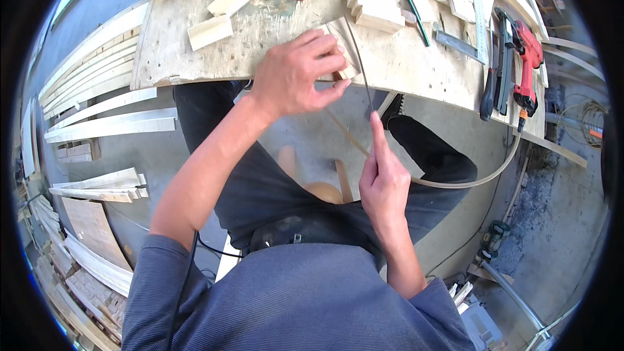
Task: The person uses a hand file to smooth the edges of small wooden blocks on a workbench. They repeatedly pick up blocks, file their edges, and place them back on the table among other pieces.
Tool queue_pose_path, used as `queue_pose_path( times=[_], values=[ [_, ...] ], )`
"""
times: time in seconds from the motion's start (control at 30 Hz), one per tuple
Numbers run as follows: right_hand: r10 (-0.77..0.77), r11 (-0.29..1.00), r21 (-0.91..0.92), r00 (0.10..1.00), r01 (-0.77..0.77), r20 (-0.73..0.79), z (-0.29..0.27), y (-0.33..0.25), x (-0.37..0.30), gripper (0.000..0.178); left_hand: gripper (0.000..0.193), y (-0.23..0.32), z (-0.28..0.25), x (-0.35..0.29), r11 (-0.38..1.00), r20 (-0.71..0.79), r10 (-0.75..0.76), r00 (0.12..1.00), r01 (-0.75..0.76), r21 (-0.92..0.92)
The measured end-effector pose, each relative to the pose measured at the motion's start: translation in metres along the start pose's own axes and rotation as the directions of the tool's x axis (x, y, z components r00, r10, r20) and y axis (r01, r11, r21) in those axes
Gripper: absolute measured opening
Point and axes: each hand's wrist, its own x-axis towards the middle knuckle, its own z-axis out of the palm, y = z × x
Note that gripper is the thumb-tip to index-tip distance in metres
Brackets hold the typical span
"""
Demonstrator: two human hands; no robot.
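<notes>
At the near edge of the wooden workbench (273, 42), my left hand (296, 71) has its curled fingers and thumb on a small pale wood block (350, 70) and grips it there. Along the block's right side runs a long, thin dark blade (358, 47), seen nearly edge-on; whether it is a saw or a file I cannot tell. My right hand (385, 179) is closed round the lower end of this blade tool, index finger stretched along it. The handle is hidden in the fist.
Loose wood blocks (378, 13) lie at the bench's far side. To the right are a green pencil (411, 10), a try square (458, 45), a black-handled tool (487, 94) and a red nail gun (528, 58) with an air hose (481, 182). Timber strips (114, 127) lie at left.
</notes>
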Motion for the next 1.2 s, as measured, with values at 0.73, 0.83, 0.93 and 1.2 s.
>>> queue_pose_path(
  times=[0.73,0.83,0.93,1.2],
  values=[
    [-0.015,0.99,0.142,1.0,0.015,-0.002,-0.004,0.025,-0.002,0.081,0.019,0.002,-0.002,0.005,0.998,-0.008,-0.067,0.998,0.067,-0.017],
    [0.0,0.99,0.143,1.0,0.002,-0.01,-0.006,0.026,-0.016,0.08,0.018,0.004,0.001,0.003,0.999,-0.042,-0.046,0.998,0.046,-0.004],
    [-0.04,0.993,0.113,0.999,0.042,-0.022,-0.001,0.021,0.012,0.081,0.02,-0.002,0.005,0.005,1.0,-0.137,0.01,0.991,-0.009,0.005],
    [0.015,0.988,0.153,1.0,-0.019,0.026,-0.012,0.02,-0.008,0.08,0.019,0.001,0.006,0.005,0.999,-0.126,-0.04,0.991,0.042,0.011]
  ],
)
